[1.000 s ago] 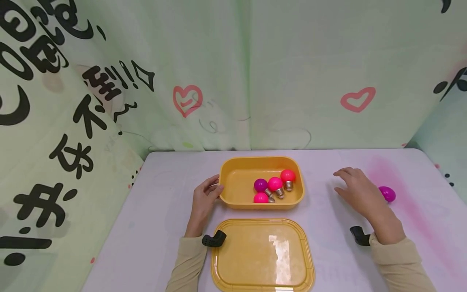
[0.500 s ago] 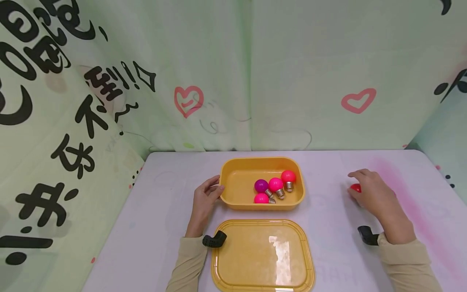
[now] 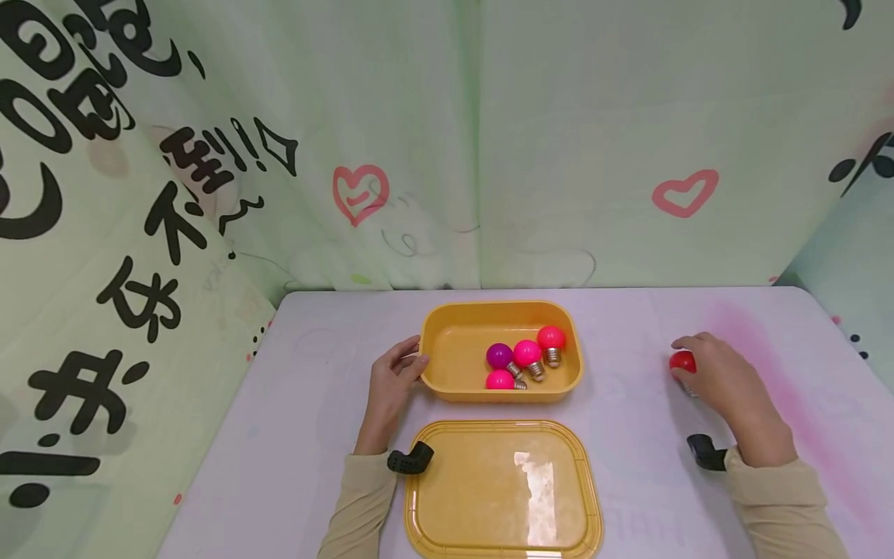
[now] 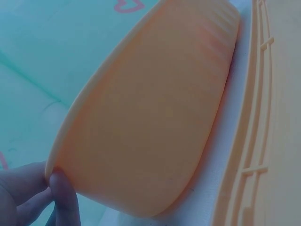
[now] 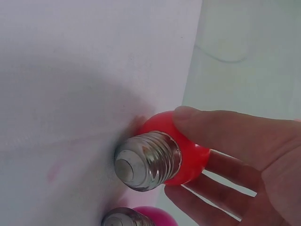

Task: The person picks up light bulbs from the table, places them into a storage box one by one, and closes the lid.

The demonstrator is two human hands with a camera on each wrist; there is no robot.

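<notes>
My left hand (image 3: 391, 388) pinches the left rim of a yellow plastic box (image 3: 457, 341), thumb and fingers on either side of the edge in the left wrist view. Inside the box lie several screw-base light bulbs, pink ones (image 3: 527, 352) and a purple one (image 3: 499, 355). Over on the right, my right hand (image 3: 729, 384) holds a red light bulb (image 5: 193, 157) between thumb and fingers, its metal base (image 5: 148, 160) left uncovered. Another bulb, magenta (image 5: 155, 216), lies close by in the right wrist view; the right hand hides it from the head view.
A yellow lid (image 3: 489, 489) lies flat on the white table (image 3: 293, 435), just in front of the box. Fabric curtains (image 3: 594, 140) with printed hearts and lettering hang behind and at the sides. Black camera mounts sit at both wrists.
My right hand first moves right and closes on the red bulb, hiding the purple-magenta bulb beside it from the head view. The left hand stays at the box rim.
</notes>
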